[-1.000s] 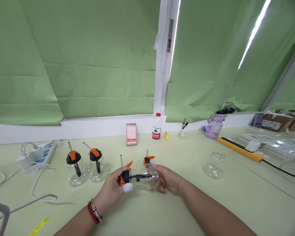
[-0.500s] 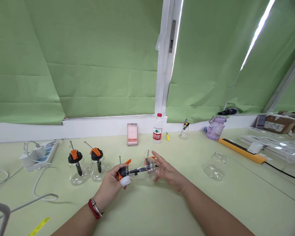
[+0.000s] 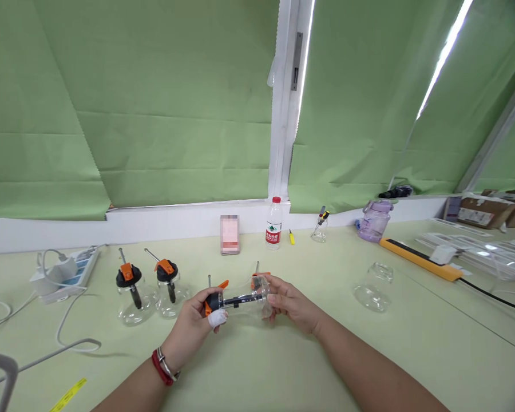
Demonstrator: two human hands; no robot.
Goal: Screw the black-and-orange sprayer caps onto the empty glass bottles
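My left hand (image 3: 193, 329) grips the black and orange cap end of a clear glass bottle (image 3: 244, 300) held sideways above the table; a white bandage wraps one fingertip. My right hand (image 3: 292, 303) closes round the bottle's wide glass base. A dark rod runs inside the bottle. Behind it, two more orange-topped pieces (image 3: 257, 277) with metal pins stand on the table, partly hidden by the bottle.
Two capped glass bottles (image 3: 131, 294) (image 3: 169, 289) stand at the left, by a power strip (image 3: 66, 272) and cables. A glass jar (image 3: 373, 286) lies at the right. A water bottle (image 3: 273, 231), a purple jug (image 3: 373, 220) and a yellow bar (image 3: 420, 260) sit farther back.
My right hand opened off the glass base half a second ago and has closed round it again. The bottle stays sideways in my left hand.
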